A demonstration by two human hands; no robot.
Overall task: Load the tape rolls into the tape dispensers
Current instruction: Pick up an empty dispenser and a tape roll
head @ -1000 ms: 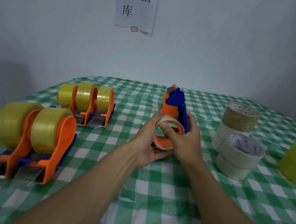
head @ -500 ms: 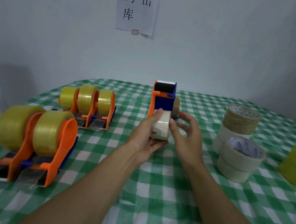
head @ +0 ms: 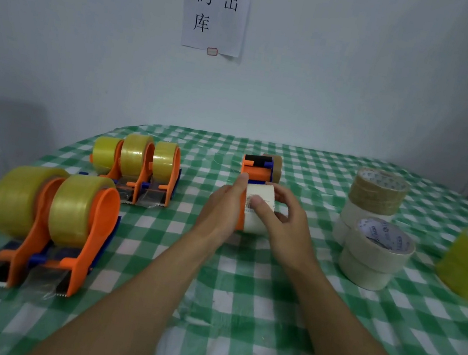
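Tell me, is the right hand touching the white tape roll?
Touching. The head view shows the right hand with its thumb pressed on the white tape roll.

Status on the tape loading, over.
Left hand holds orange dispenser. Right hand grips white tape roll against it. Spare rolls stand clear.

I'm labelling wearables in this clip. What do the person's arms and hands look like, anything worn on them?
Both are bare. The left hand and right hand wear no gloves, and no rings show. The left forearm and right forearm carry no sleeve, watch or band up to the frame's edge.
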